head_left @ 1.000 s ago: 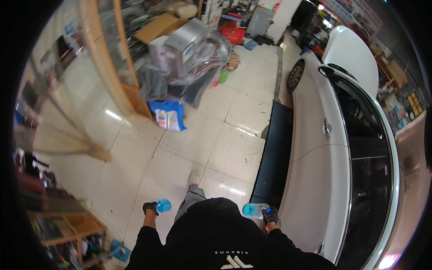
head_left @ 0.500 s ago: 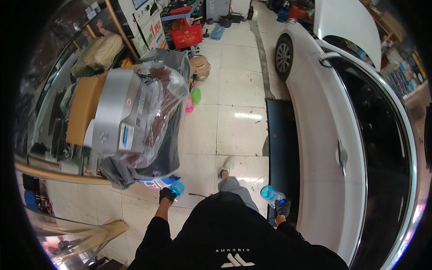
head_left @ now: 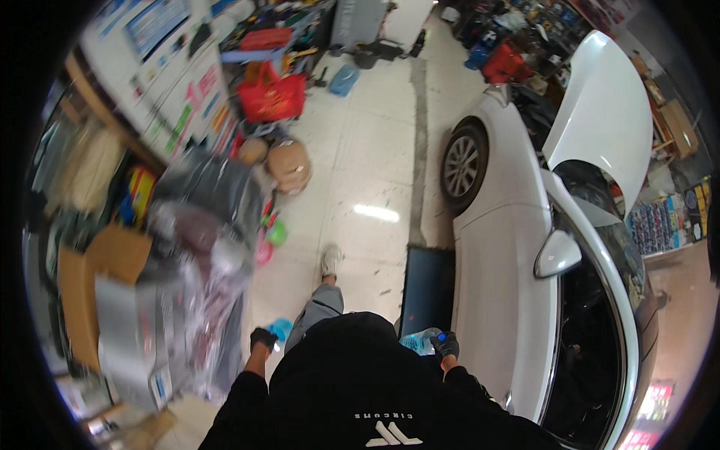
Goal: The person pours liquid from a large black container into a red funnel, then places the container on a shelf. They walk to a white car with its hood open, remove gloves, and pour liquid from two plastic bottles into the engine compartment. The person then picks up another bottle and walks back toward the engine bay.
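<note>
My left hand (head_left: 262, 340), in a dark glove, is closed on a translucent blue bottle (head_left: 280, 330) at my left side, beside my grey-trousered leg. Its far side is partly hidden by my fingers. On my right, my gloved right hand (head_left: 445, 344) grips a clear plastic bottle (head_left: 420, 341) with blue liquid in it. A blue cap (head_left: 442, 337) shows at the hand. This bottle lies tilted nearly sideways, close to the side of the white car (head_left: 499, 300).
A dark mat (head_left: 427, 289) runs along the car, whose hood (head_left: 607, 112) stands raised. Left are plastic-wrapped goods (head_left: 202, 262), a cardboard box (head_left: 82, 300), a brown round bundle (head_left: 289, 166) and a red bag (head_left: 270, 94). A blue bag (head_left: 344, 79) lies on the tiled floor ahead.
I have walked forward along the car; its front wheel, raised hood and the red bag are nearer. Both hands still hold their bottles, and the wrapped goods have slid back on my left.
</note>
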{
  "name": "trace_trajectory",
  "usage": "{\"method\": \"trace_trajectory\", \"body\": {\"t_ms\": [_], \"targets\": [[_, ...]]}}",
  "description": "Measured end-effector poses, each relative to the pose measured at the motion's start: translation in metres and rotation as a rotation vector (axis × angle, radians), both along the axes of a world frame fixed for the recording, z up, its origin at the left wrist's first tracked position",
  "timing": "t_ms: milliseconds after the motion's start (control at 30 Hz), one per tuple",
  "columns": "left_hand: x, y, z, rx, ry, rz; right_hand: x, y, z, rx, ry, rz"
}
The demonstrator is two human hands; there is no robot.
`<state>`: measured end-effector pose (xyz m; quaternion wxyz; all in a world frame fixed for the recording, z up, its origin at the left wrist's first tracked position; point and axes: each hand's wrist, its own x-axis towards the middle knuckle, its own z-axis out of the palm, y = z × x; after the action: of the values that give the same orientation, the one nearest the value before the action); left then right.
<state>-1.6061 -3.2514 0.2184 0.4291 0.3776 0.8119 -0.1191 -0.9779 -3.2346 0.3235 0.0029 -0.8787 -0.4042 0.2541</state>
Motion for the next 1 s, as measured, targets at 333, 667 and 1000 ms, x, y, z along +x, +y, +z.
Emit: {"method": "trace_trajectory", "body": {"t_ms": [333,667,1000], "targets": [[0.009,0.484,0.004,-0.314,-0.143,-0.134,0.036,0.436,0.095,0.665,0.039,-0.322],[0.121,0.915,0.069,0.42,0.293,-0.263,0.09,0.9,0.127,0.536,0.049,0.067],[0.231,1.302,0.006,0.568,0.088,-0.099,0.188,1.293,0.187,0.588,0.146,0.069]]}}
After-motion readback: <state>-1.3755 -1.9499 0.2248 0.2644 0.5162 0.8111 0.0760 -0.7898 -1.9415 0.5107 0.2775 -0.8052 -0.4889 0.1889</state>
